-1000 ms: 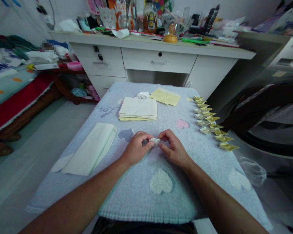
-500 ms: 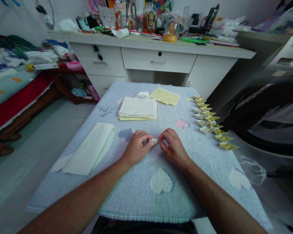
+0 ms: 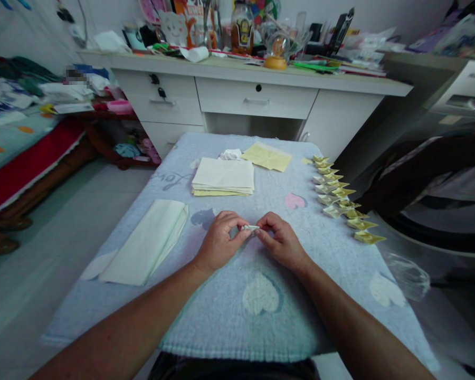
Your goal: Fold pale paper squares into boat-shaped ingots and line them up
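A small folded piece of white paper point(image 3: 251, 227) is held between my two hands above the cloth. My left hand point(image 3: 221, 243) pinches its left end between thumb and fingers. Thumb and fingertips of my right hand point(image 3: 282, 243) close on the right end. The fingers cover much of the paper, so its full shape is hidden. Beyond the hands lies a stack of white and yellow paper sheets point(image 3: 224, 174). A long folded white paper point(image 3: 146, 243) rests to the left of my left hand. Several folded paper boats point(image 3: 334, 195), yellow and whitish, line the right edge.
A light blue cloth point(image 3: 221, 327) with heart prints covers the table. Crumpled white paper point(image 3: 230, 154) and a yellow sheet point(image 3: 267, 157) lie behind the stack. A cluttered white desk point(image 3: 257, 97) stands beyond, a bed point(image 3: 27, 153) at left, a washing machine point(image 3: 459, 100) at right.
My right fingertips have shifted slightly on the folded paper, and more of its right end shows as a narrow edge. My left hand keeps nearly the same place.
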`<control>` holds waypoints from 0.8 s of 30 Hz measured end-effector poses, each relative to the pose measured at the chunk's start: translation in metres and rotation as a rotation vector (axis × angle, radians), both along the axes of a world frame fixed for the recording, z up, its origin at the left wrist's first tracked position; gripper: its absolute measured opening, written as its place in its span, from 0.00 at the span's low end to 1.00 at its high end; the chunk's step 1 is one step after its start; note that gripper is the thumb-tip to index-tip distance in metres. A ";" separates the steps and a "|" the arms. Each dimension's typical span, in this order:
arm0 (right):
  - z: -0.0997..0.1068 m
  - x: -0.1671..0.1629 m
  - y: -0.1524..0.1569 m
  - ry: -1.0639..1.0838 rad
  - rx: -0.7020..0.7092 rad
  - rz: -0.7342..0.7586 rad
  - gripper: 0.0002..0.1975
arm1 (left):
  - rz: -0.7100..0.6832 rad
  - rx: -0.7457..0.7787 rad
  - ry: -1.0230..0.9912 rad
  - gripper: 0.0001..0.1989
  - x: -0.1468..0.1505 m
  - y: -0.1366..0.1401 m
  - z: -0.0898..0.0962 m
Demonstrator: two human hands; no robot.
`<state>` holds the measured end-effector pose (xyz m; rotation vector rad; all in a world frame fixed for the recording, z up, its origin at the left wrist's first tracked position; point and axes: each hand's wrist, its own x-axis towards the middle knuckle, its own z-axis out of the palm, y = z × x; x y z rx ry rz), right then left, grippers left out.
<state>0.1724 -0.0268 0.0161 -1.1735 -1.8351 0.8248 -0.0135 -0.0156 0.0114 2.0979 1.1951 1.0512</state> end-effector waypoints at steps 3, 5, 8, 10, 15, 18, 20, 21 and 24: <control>0.000 -0.001 0.000 0.065 -0.044 0.012 0.05 | -0.002 -0.005 0.013 0.01 0.000 0.000 0.000; 0.001 -0.002 0.000 0.101 -0.079 0.024 0.06 | -0.001 -0.005 0.017 0.01 0.000 0.000 0.001; 0.002 -0.002 0.000 0.144 -0.106 0.035 0.08 | 0.005 -0.007 0.014 0.02 0.001 0.000 0.001; 0.003 -0.003 -0.001 0.160 -0.107 0.040 0.09 | 0.001 -0.021 0.005 0.02 0.001 0.000 0.001; 0.005 -0.002 -0.002 0.168 -0.098 0.051 0.11 | -0.040 -0.068 -0.041 0.03 0.000 0.000 0.001; 0.005 -0.002 -0.001 0.162 -0.107 0.054 0.12 | -0.053 -0.083 -0.059 0.04 -0.001 0.000 0.001; 0.006 -0.002 -0.001 0.161 -0.107 0.054 0.13 | -0.056 -0.083 -0.063 0.04 0.000 0.000 0.001; 0.005 -0.002 -0.001 0.164 -0.106 0.055 0.13 | -0.054 -0.080 -0.064 0.04 0.000 0.000 0.000; 0.004 -0.002 -0.001 0.175 -0.107 0.055 0.13 | -0.048 -0.074 -0.057 0.04 0.000 0.000 0.000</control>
